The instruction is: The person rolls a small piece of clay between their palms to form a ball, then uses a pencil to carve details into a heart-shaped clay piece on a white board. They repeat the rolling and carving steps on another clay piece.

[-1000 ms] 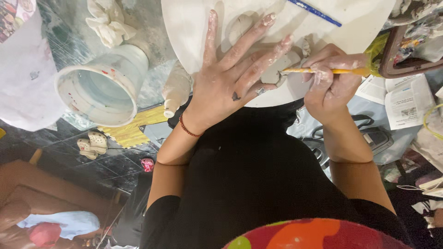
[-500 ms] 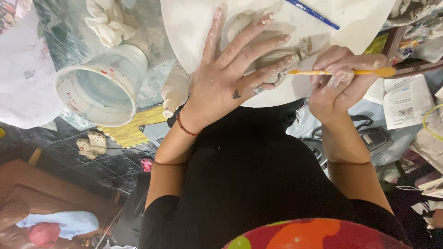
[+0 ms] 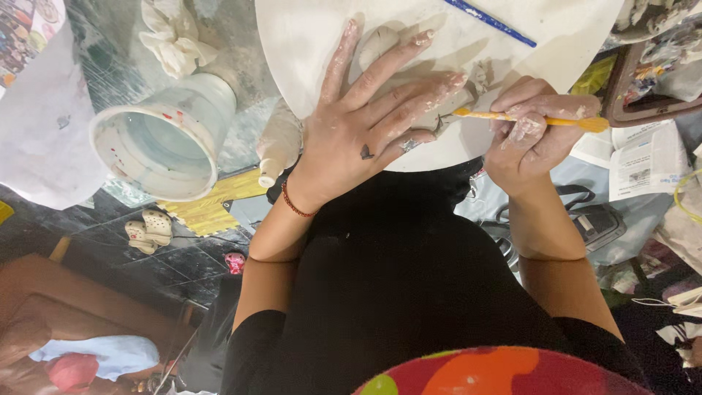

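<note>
Both hands barely moved: left hand [image 3: 365,124] still splayed on clay [image 3: 380,44]; right hand [image 3: 537,128] still gripping orange tool [image 3: 526,118].

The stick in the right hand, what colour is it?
The tool in the right hand is yellow-orange, smeared with pale clay. The head view shows it.

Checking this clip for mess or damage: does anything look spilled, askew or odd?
Nothing looks spilled or broken. The left hand and right hand are smeared with pale clay, as is the white round board. The right hand holds a yellow-handled tool. The white bucket looks tipped, likely just the camera angle.
</note>
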